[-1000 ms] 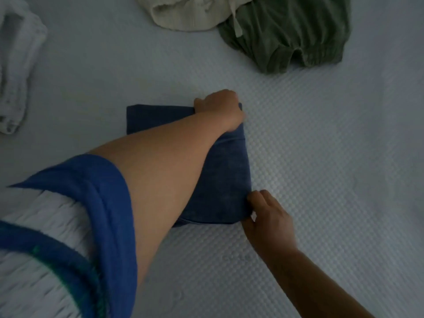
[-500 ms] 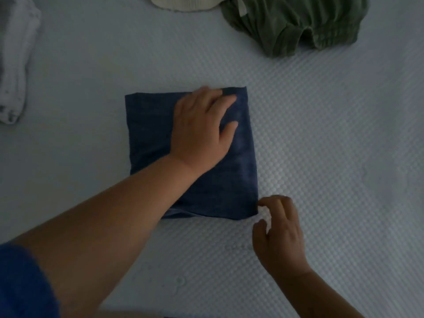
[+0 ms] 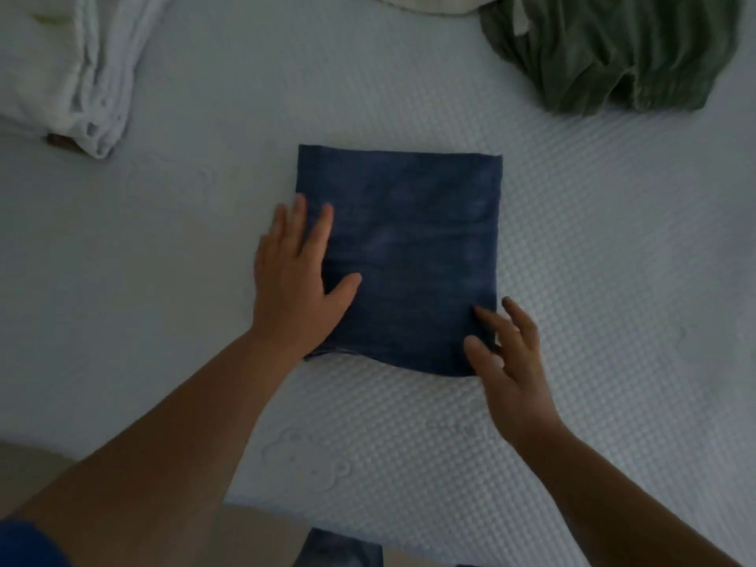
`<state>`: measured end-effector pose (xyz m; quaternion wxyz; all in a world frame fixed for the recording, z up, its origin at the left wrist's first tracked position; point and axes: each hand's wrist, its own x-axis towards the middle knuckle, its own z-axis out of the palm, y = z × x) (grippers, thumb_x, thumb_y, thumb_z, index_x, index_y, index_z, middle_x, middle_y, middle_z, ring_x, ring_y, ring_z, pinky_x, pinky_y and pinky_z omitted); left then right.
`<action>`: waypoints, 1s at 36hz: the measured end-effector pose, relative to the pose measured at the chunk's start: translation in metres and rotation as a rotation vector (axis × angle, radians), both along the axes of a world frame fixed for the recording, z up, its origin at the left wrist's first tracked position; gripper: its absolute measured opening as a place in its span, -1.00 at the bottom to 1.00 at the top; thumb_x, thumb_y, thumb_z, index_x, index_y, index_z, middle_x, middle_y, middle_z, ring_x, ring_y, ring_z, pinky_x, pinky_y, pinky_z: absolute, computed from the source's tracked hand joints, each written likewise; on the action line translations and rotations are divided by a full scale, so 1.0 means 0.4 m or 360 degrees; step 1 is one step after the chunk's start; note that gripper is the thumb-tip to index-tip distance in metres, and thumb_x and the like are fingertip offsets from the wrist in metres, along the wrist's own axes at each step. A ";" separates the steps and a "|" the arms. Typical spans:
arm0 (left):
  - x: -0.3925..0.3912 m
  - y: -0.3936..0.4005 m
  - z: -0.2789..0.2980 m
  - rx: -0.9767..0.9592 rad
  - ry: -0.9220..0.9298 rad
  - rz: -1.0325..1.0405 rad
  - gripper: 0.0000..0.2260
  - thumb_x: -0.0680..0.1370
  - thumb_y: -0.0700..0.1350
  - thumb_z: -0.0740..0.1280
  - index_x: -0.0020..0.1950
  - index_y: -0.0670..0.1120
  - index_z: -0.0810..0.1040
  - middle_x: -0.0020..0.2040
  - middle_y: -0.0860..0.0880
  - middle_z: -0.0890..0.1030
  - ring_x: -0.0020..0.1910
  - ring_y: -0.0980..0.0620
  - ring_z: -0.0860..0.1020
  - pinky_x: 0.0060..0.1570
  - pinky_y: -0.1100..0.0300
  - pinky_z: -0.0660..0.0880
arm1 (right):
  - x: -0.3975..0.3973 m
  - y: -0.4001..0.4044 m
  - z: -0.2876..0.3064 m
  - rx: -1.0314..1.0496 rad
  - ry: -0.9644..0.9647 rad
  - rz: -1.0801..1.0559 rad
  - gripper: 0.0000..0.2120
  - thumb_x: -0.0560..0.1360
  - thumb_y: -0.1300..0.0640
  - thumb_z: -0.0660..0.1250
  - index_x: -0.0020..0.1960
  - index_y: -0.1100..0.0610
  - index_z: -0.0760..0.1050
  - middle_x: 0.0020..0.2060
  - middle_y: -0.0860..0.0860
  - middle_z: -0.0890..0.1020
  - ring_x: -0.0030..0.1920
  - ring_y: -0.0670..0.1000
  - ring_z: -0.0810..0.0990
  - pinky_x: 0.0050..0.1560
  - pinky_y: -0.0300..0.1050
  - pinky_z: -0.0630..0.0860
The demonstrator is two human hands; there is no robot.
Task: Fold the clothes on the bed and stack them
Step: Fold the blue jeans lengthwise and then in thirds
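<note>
A dark blue garment [image 3: 409, 247], folded into a neat square, lies flat in the middle of the white textured bed [image 3: 593, 321]. My left hand [image 3: 298, 276] rests flat on its left edge with fingers straight and spread. My right hand [image 3: 511, 358] lies open at the square's near right corner, fingertips touching the cloth. A crumpled green garment [image 3: 613, 51] sits at the far right. Beside it, at the top edge, shows a cream garment [image 3: 429, 2]. Folded white clothes [image 3: 77, 67] lie at the far left.
The bed's near edge [image 3: 368, 525] runs across the bottom of the view, with floor and a bit of blue fabric [image 3: 339, 550] below it.
My left hand slid from the top middle of the blue square to its left edge. My right hand moved from just off the near right corner onto it, fingers now straightened.
</note>
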<state>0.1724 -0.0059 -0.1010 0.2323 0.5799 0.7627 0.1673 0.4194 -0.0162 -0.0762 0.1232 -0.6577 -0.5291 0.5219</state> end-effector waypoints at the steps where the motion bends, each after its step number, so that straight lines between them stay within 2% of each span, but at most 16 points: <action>1: -0.005 -0.018 0.004 -0.0123 -0.0038 0.0130 -0.24 0.51 0.20 0.28 0.54 0.02 -0.09 0.55 -0.16 -0.05 0.51 -0.13 -0.06 0.44 -0.10 -0.08 | -0.004 0.025 0.007 -0.0088 0.0028 -0.0179 -0.39 0.35 -0.32 0.22 0.36 -0.16 0.28 0.35 -0.18 0.28 0.21 -0.19 0.40 0.04 -0.35 0.37; 3: -0.004 -0.051 0.007 -0.0373 -0.0258 0.0372 -0.14 0.46 0.24 0.30 0.54 0.03 -0.18 0.54 -0.13 -0.01 0.50 -0.10 0.00 0.46 -0.04 -0.02 | -0.012 0.074 0.005 -0.0286 0.0043 -0.0377 -0.41 0.43 -0.17 0.33 0.39 -0.05 0.27 0.20 -0.13 0.45 0.04 -0.18 0.50 -0.08 -0.28 0.42; 5: -0.003 -0.053 0.017 -0.0418 -0.0569 0.0654 -0.11 0.42 0.20 0.38 0.55 -0.03 -0.07 0.47 -0.06 0.21 0.40 -0.04 0.25 0.37 0.08 0.24 | -0.022 0.118 -0.002 -0.0462 0.0068 -0.0447 -0.41 0.42 -0.05 0.42 0.37 0.05 0.31 0.14 -0.07 0.54 0.06 -0.04 0.54 0.03 -0.07 0.50; 6: -0.006 -0.046 0.022 -0.0422 -0.0702 0.0793 -0.16 0.41 0.16 0.41 0.53 -0.06 0.06 0.38 0.00 0.33 0.27 0.03 0.38 0.20 0.22 0.38 | -0.026 0.134 -0.001 -0.0538 0.0101 -0.0490 -0.42 0.39 0.00 0.46 0.33 0.09 0.35 0.11 -0.02 0.57 0.07 0.01 0.57 0.08 -0.01 0.52; 7: -0.011 -0.038 0.028 -0.0472 -0.0826 0.0910 -0.25 0.40 0.14 0.44 0.47 -0.09 0.22 0.27 0.05 0.42 0.10 0.11 0.45 -0.02 0.35 0.42 | -0.032 0.144 0.005 -0.0618 0.0163 -0.0537 -0.44 0.35 0.04 0.49 0.29 0.13 0.39 0.08 0.01 0.60 0.06 0.04 0.59 0.07 0.00 0.54; 8: -0.018 -0.031 0.033 -0.0556 -0.0981 0.1008 -0.35 0.38 0.13 0.46 0.38 -0.10 0.36 0.19 0.05 0.49 -0.02 0.14 0.49 -0.16 0.37 0.42 | -0.036 0.150 0.019 -0.0700 0.0246 -0.0572 -0.46 0.31 0.08 0.51 0.23 0.17 0.44 0.03 0.04 0.64 0.02 0.07 0.63 0.00 -0.03 0.57; 11: -0.039 -0.019 0.063 -0.0806 -0.1619 0.1276 -0.52 0.31 0.06 0.54 0.13 -0.14 0.56 -0.02 -0.01 0.65 -0.14 0.03 0.63 -0.16 0.23 0.54 | -0.045 0.145 0.086 -0.0877 0.0482 -0.0583 -0.50 0.21 0.08 0.51 0.12 0.17 0.54 -0.07 0.06 0.70 -0.09 0.06 0.69 -0.26 -0.13 0.60; 12: -0.042 -0.024 0.084 -0.0856 -0.1750 0.1312 -0.52 0.28 0.03 0.56 0.10 -0.15 0.57 -0.09 -0.03 0.67 -0.16 -0.01 0.65 -0.16 0.21 0.56 | -0.045 0.136 0.111 -0.0894 0.0522 -0.0589 -0.51 0.19 0.09 0.51 0.10 0.15 0.55 -0.07 0.06 0.70 -0.10 0.06 0.69 -0.28 -0.14 0.60; 14: -0.044 -0.044 0.136 -0.0888 -0.1908 0.1309 -0.44 0.20 0.01 0.59 0.13 -0.16 0.57 -0.07 -0.08 0.68 -0.13 -0.06 0.66 -0.10 0.13 0.59 | -0.042 0.108 0.164 -0.0888 0.0547 -0.0625 -0.54 0.19 0.09 0.51 0.07 0.09 0.55 -0.08 0.05 0.70 -0.12 0.06 0.69 -0.30 -0.12 0.60; 16: -0.039 -0.084 0.194 -0.0869 -0.2021 0.1299 -0.36 0.16 0.00 0.59 0.18 -0.15 0.55 -0.04 -0.10 0.68 -0.10 -0.08 0.67 -0.14 0.11 0.60 | -0.036 0.069 0.220 -0.0867 0.0517 -0.0664 -0.59 0.23 0.10 0.50 0.07 0.04 0.56 -0.10 0.01 0.70 -0.13 0.06 0.69 -0.30 -0.09 0.60; 19: -0.031 -0.168 0.283 -0.0860 -0.2107 0.1287 -0.48 0.31 -0.08 0.53 0.23 -0.11 0.52 0.00 -0.07 0.68 -0.08 -0.07 0.66 -0.24 0.14 0.59 | -0.026 0.007 0.299 -0.0831 0.0485 -0.0676 -0.64 0.31 0.12 0.46 0.10 0.00 0.54 -0.09 -0.01 0.70 -0.07 0.08 0.68 -0.24 -0.07 0.59; 24: -0.035 -0.298 0.425 -0.0847 -0.2148 0.1211 -0.38 0.17 -0.05 0.54 0.21 -0.09 0.50 0.04 -0.05 0.67 -0.03 -0.04 0.65 -0.16 0.17 0.57 | -0.020 -0.070 0.411 -0.0813 0.0538 -0.0535 -0.64 0.29 0.09 0.48 0.07 0.01 0.52 -0.16 -0.04 0.70 -0.18 0.00 0.69 -0.34 -0.17 0.58; 26: -0.034 -0.338 0.478 -0.0874 -0.2168 0.1187 -0.36 0.13 -0.03 0.56 0.17 -0.10 0.51 0.02 -0.06 0.68 -0.02 -0.05 0.65 -0.13 0.17 0.57 | -0.019 -0.090 0.445 -0.0809 0.0556 -0.0482 -0.71 0.36 0.12 0.45 0.06 0.03 0.52 -0.18 -0.03 0.71 -0.19 0.01 0.69 -0.34 -0.18 0.58; 29: -0.026 -0.391 0.554 -0.0866 -0.2230 0.1191 -0.40 0.15 -0.06 0.55 0.16 -0.12 0.53 0.03 -0.09 0.67 0.00 -0.08 0.64 -0.15 0.15 0.58 | -0.020 -0.109 0.497 -0.0785 0.0534 -0.0390 -0.80 0.41 0.14 0.42 0.02 0.06 0.53 -0.21 -0.03 0.71 -0.21 0.01 0.69 -0.34 -0.16 0.58; 33: -0.022 -0.438 0.655 -0.0812 -0.2283 0.1143 -0.43 0.23 -0.10 0.54 0.21 -0.11 0.52 0.10 -0.12 0.64 0.07 -0.12 0.62 -0.05 0.08 0.57 | -0.014 -0.137 0.575 -0.0725 0.0559 -0.0282 -0.81 0.42 0.12 0.42 0.01 0.07 0.53 -0.19 -0.02 0.71 -0.17 0.02 0.69 -0.28 -0.15 0.58; 36: -0.029 -0.450 0.714 -0.0693 -0.2195 0.1171 -0.51 0.25 -0.12 0.51 0.16 -0.15 0.54 0.03 -0.13 0.67 -0.01 -0.10 0.65 -0.18 0.17 0.58 | -0.016 -0.155 0.619 -0.0716 0.0577 -0.0254 -0.80 0.41 0.11 0.43 0.02 0.11 0.54 -0.17 0.01 0.71 -0.15 0.04 0.69 -0.25 -0.12 0.59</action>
